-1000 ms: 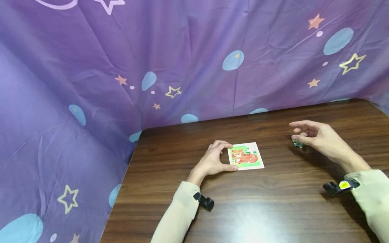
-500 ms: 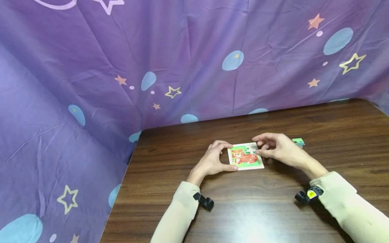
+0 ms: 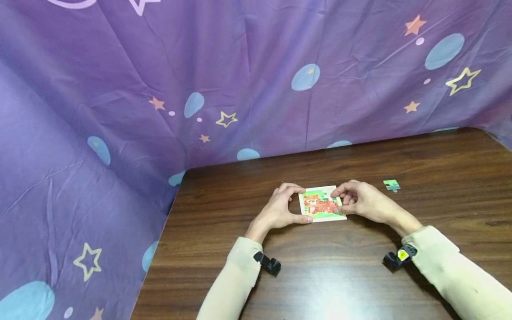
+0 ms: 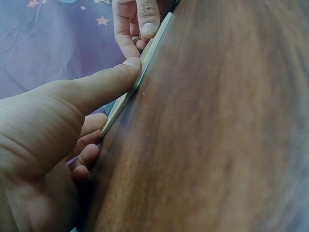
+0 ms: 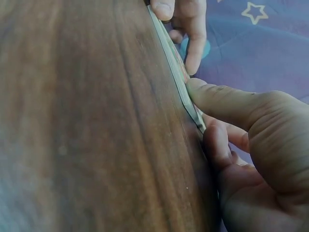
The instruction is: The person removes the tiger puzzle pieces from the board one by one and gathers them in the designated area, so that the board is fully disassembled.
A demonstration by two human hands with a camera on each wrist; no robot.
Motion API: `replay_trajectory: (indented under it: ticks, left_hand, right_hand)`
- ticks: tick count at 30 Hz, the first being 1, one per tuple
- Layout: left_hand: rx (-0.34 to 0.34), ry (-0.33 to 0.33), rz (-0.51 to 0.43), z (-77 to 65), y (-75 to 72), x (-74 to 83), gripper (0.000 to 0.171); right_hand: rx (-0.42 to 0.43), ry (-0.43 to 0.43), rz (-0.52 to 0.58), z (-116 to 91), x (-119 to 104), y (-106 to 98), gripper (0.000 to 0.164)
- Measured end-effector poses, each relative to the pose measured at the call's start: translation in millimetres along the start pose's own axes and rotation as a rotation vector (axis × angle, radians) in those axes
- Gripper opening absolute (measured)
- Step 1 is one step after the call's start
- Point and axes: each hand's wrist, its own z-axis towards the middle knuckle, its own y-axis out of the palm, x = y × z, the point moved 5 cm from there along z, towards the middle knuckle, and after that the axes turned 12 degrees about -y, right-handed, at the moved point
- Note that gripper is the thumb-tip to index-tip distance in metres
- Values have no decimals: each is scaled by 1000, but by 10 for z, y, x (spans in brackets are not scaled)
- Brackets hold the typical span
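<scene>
In the head view a square tiger jigsaw puzzle point(image 3: 320, 219) with a pale frame lies on the table. My left hand point(image 3: 278, 209) grips its left side, thumb at the near corner and fingers at the far one. My right hand point(image 3: 366, 202) is at the puzzle's right side, thumb and index finger pinching a puzzle piece that they mostly hide. Edge-on in the left wrist view, the puzzle frame point(image 4: 120, 107) has my left thumb on it. From the right wrist, my right thumb point(image 5: 219, 96) rests against the puzzle's edge.
One loose green and teal puzzle piece point(image 3: 392, 185) lies on the brown wooden table point(image 3: 224, 213), right of the puzzle and beyond my right hand. A purple curtain point(image 3: 256, 80) with stars and dots hangs behind the table and along its left side.
My right hand has come left from beside the loose piece to the puzzle's right side, its fingertips now down on it. My left hand has kept its grip.
</scene>
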Motion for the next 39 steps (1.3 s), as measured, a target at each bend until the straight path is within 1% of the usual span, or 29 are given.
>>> replay_trajectory:
  ticks: [5,9,12,15,21,24,28,31,35,39]
  left_hand:
    - [-5,22,-10,-4,-20,57,87]
    - [-18,55,10,3,-26,115,87]
    - [-31,69,22,5,-23,143,84]
    - [-35,68,34,7,-13,156,80]
    - [12,44,46,32,67,135,67]
    - [48,46,49,56,141,101,63]
    - [98,58,53,90,215,63,61]
    - [108,53,49,100,240,46,61]
    - [92,28,48,74,220,83,61]
    - [102,26,41,73,225,75,61]
  right_hand:
    - [0,9,-8,14,5,-11,39]
    - [-2,6,0,26,9,-17,41]
    - [-5,9,9,38,13,-23,43]
    - [-4,16,14,44,9,-28,44]
    - [-9,24,17,38,-14,-15,44]
    - [-12,24,16,32,-24,-8,43]
    - [-12,26,22,21,-29,-1,42]
    - [-9,28,36,9,-32,6,42]
    - [-4,21,53,-1,-41,12,42]
    - [4,7,76,1,-54,21,42]
